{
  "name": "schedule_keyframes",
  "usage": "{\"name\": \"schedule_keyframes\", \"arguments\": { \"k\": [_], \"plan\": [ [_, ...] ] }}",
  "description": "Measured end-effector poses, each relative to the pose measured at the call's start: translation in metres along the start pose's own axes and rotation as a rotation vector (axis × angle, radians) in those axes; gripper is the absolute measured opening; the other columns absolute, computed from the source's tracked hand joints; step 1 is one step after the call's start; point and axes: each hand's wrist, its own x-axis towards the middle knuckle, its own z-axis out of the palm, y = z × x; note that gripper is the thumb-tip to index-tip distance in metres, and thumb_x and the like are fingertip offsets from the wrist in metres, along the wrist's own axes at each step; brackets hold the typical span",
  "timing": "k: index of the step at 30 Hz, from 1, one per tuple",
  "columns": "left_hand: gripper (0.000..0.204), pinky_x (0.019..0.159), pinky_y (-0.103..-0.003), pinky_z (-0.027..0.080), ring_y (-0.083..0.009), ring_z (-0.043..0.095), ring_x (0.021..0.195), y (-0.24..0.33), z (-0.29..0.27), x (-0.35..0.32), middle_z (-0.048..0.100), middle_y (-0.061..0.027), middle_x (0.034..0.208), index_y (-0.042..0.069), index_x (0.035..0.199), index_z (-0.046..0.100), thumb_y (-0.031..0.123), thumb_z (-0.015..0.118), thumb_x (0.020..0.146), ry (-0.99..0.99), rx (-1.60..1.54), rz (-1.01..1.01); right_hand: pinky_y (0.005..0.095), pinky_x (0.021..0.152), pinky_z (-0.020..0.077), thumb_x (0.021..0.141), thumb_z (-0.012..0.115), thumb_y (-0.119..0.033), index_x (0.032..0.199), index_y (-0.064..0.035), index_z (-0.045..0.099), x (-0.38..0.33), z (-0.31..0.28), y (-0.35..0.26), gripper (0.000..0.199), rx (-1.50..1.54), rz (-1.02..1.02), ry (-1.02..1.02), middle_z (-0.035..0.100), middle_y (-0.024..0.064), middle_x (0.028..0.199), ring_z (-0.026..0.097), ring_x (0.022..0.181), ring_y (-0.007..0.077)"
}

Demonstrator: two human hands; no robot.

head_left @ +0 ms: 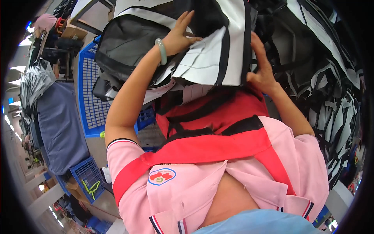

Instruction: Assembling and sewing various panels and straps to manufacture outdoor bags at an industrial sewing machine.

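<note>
In front of me, at the top, lies a black and white sewn fabric piece (pixel 235 50), like a bag part, with white panels and black edging. My left hand (pixel 177 39), with a pale green bangle on the wrist, lies over its left side. The fingers of this hand are stretched and spread, close to a loose white flap (pixel 202 58) with stitch lines. My right hand (pixel 264 66) is against the piece's right edge. Its index finger points up along the edge, its thumb is apart, and its other fingers are partly hidden. A dark grey bag body (pixel 128 41) lies to the left.
A blue plastic basket (pixel 91 97) stands at the left, under the dark fabric. Stacked black and white pieces (pixel 331 113) fill the right side. A red apron (pixel 210 150) covers my front. Farther left are a grey-blue covered stack (pixel 60 124) and another blue basket (pixel 87 179).
</note>
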Motion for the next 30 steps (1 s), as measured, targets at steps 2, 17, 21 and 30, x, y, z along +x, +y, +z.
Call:
{"name": "schedule_keyframes", "arguments": {
  "k": [2,17,21,30],
  "plan": [
    [0.103,0.09,-0.031,0.05,-0.0281,0.055,0.117,0.015,-0.008,-0.01,0.031,-0.0203,0.149,0.009,0.151,0.011,0.025,0.08,0.076,-0.074,-0.304,-0.203,0.0424,0.11,0.0275,0.071,0.078,-0.042,0.141,-0.0052,0.04,-0.031,0.012,0.01,0.087,-0.292,0.139,-0.194,0.036,0.0165,0.145,0.035,0.132,0.0362],
    [0.07,0.09,-0.03,0.045,-0.018,0.057,0.103,0.159,-0.091,0.023,0.043,-0.009,0.138,0.013,0.151,0.024,0.01,0.058,0.09,0.011,-0.506,0.012,0.0365,0.084,0.0505,0.08,0.07,-0.015,0.107,-0.0002,0.064,0.133,-0.097,-0.109,0.032,-0.093,-0.001,0.419,0.068,0.0152,0.097,0.066,0.093,0.0284],
    [0.038,0.102,-0.034,0.038,-0.0229,0.05,0.121,0.263,-0.115,0.045,0.052,-0.0122,0.134,0.001,0.131,0.049,0.018,0.051,0.097,0.29,-0.187,0.293,0.0355,0.078,0.0517,0.086,0.065,-0.018,0.104,-0.0018,0.066,0.143,-0.218,-0.147,0.024,0.334,-0.004,0.544,0.068,0.011,0.091,0.066,0.084,0.0248],
    [0.047,0.098,-0.03,0.041,-0.0165,0.056,0.114,0.346,-0.05,0.177,0.062,-0.0118,0.122,0.003,0.137,0.048,0.029,0.05,0.098,0.207,0.041,0.754,0.0378,0.085,0.0506,0.088,0.058,-0.022,0.112,-0.0046,0.064,0.4,-0.582,-0.059,0.03,1.012,-0.119,0.658,0.066,0.015,0.102,0.064,0.092,0.0302]
  ]
}}
